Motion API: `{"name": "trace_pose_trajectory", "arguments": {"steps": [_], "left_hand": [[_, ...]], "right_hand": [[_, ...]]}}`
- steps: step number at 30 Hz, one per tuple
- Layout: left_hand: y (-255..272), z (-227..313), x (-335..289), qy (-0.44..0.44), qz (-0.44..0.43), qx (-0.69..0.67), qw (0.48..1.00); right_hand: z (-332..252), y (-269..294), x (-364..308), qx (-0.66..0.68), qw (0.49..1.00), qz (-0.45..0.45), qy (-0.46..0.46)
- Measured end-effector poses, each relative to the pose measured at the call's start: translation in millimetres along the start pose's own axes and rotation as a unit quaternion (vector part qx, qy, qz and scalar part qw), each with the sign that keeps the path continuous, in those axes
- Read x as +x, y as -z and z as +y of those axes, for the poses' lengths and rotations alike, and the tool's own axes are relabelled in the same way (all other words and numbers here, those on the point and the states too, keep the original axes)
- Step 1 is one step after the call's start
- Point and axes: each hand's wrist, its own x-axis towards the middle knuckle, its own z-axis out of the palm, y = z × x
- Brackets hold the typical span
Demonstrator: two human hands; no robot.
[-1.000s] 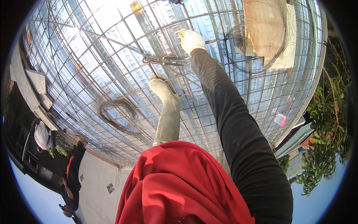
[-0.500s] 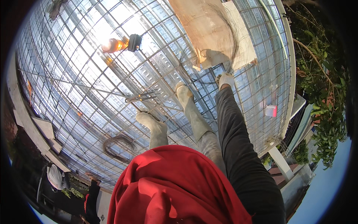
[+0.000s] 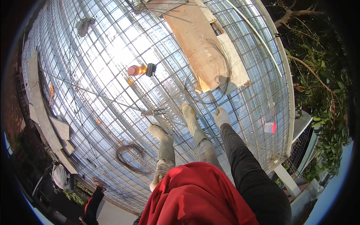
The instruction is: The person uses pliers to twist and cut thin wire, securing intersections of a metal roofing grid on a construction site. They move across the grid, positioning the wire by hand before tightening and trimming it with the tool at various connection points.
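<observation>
My right hand [image 3: 222, 117], in a pale glove, hovers over the steel mesh [image 3: 247, 108] beside my right boot [image 3: 192, 118]. Its fingers are curled in; whatever they hold, if anything, is too small to make out. Just beyond it lies a loose bundle of thin dark wire [image 3: 227, 62], fanned across a wooden board [image 3: 191, 28] and looping over the mesh. A pale patch beside my left knee may be my left hand [image 3: 152, 185]; its fingers are hidden by my red top. A second coil of wire [image 3: 122, 155] rests left of my left boot [image 3: 160, 134].
Shiny ribbed metal decking lies beneath the mesh. An amber bottle [image 3: 134, 70] stands by a black object [image 3: 151, 69]. Crossed bars [image 3: 153, 112] lie before my boots. At right are a pink-lidded container [image 3: 270, 127] and the deck edge; another person's arm [image 3: 93, 200] shows lower left.
My right hand has drawn back toward me from the wire bundle, which stays on the board. The view has shifted, so the bottle and boots sit lower and further right.
</observation>
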Motion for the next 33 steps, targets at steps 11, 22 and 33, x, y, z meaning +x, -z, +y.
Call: {"name": "trace_pose_trajectory", "arguments": {"steps": [11,22,33], "left_hand": [[133,378,-172,-0.246,-0.223,-0.092,0.939],[197,453,-291,-0.602,-0.052,-0.044,0.796],[206,432,-292,-0.616,-0.132,-0.019,0.776]], "right_hand": [[-255,251,-386,0.339,0.856,-0.140,0.363],[-339,397,-485,0.549,0.711,-0.167,0.406],[-338,410,-493,0.659,0.636,-0.091,0.390]]}}
